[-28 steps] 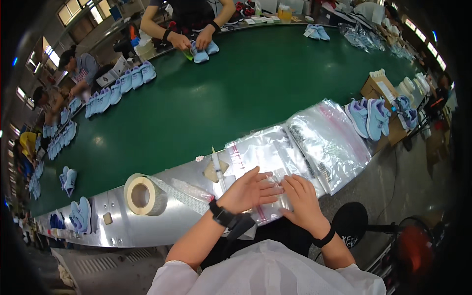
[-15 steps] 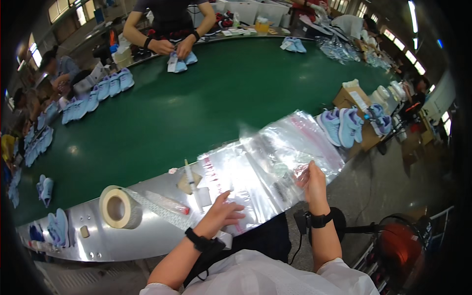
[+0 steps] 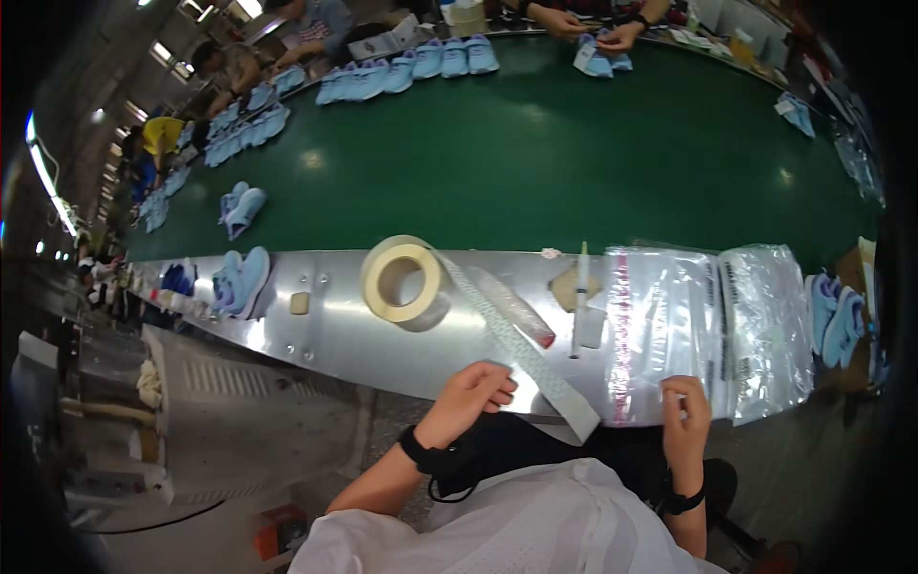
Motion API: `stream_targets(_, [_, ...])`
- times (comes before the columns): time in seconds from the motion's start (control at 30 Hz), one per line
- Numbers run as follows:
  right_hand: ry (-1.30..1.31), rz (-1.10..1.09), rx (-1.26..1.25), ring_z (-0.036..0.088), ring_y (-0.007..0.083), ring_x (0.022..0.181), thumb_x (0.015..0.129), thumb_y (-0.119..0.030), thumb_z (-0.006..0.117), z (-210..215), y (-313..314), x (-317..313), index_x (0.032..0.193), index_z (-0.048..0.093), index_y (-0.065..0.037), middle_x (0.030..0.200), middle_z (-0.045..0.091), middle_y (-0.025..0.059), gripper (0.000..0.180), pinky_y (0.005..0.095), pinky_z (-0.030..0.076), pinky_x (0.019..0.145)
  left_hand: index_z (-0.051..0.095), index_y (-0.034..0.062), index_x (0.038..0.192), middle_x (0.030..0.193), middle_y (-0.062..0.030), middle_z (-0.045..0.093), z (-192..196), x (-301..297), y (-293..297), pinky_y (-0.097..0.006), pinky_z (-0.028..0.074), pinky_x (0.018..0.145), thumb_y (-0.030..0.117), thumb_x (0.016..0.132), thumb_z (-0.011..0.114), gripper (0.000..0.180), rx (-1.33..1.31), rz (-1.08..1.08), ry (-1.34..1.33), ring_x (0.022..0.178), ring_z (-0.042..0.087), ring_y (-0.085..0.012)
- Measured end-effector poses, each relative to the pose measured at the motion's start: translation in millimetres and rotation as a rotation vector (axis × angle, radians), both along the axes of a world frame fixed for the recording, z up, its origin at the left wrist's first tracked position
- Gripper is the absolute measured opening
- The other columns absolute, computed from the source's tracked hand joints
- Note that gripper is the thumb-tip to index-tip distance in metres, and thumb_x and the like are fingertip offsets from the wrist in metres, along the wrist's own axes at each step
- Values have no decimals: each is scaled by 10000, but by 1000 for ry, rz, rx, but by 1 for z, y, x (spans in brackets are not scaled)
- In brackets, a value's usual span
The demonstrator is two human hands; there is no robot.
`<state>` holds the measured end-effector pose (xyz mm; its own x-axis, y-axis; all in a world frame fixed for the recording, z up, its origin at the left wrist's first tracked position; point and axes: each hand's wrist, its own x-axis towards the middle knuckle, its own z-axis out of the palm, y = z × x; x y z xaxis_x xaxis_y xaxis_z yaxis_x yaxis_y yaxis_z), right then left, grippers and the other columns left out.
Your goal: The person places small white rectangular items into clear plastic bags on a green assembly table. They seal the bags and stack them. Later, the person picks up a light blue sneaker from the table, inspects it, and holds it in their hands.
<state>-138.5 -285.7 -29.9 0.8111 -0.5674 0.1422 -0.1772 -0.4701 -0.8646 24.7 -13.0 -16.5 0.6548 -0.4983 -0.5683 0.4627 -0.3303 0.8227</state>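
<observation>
Our right hand (image 3: pixel 685 413) pinches the near edge of the clear bag (image 3: pixel 665 330), which lies on the desk (image 3: pixel 335 335) right of the tape roll (image 3: pixel 401 278). Our left hand (image 3: pixel 470 397), loosely curled, touches the tape strip (image 3: pixel 521 349) nearer us than the roll.

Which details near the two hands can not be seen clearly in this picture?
- Head view: whether the right hand pinches the clear plastic bag or only rests on its near edge; the fingers curl over that edge.
- Head view: what, if anything, the left hand holds; its closed fingers hide it.
- Head view: the light blue shoes on the right are blurred by the fisheye rim.
</observation>
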Motion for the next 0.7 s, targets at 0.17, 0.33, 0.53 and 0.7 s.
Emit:
stream_targets(0.17, [103, 456, -202, 603, 280, 874, 754, -123, 686, -6, 75, 59, 955, 591, -47, 905, 610, 108, 235, 354, 499, 674, 563, 24, 1025, 905, -50, 632, -21, -10, -28, -208, 480, 618, 291, 947, 519, 281, -24, -61, 158, 718, 615, -110])
stream_targets(0.33, [59, 421, 45, 605, 250, 782, 788, -130, 667, -1, 78, 65, 936, 571, -49, 874, 585, 105, 194, 331, 482, 669, 535, 72, 861, 720, 2, 555, -19, -21, -27, -185, 345, 493, 175, 927, 543, 123, -259, 108, 56, 543, 447, -50])
stream_targets(0.53, [255, 621, 657, 483, 73, 699, 889, -133, 594, 3, 66, 60, 893, 589, 16, 756, 565, 34, 149, 244, 413, 628, 518, 55, 916, 750, -4, 538, -1, -25, -16, -215, 367, 495, 117, 895, 580, 90, -397, 274, 181, 555, 451, -72])
stream_targets(0.7, [186, 592, 501, 512, 89, 664, 871, -124, 619, 14, 67, 66, 876, 625, 0, 746, 581, 38, 124, 251, 413, 587, 567, 14, 1007, 890, -89, 581, 25, -40, -22, -267, 464, 580, 61, 763, 712, 288, 226, 179, -1037, 613, 545, -148])
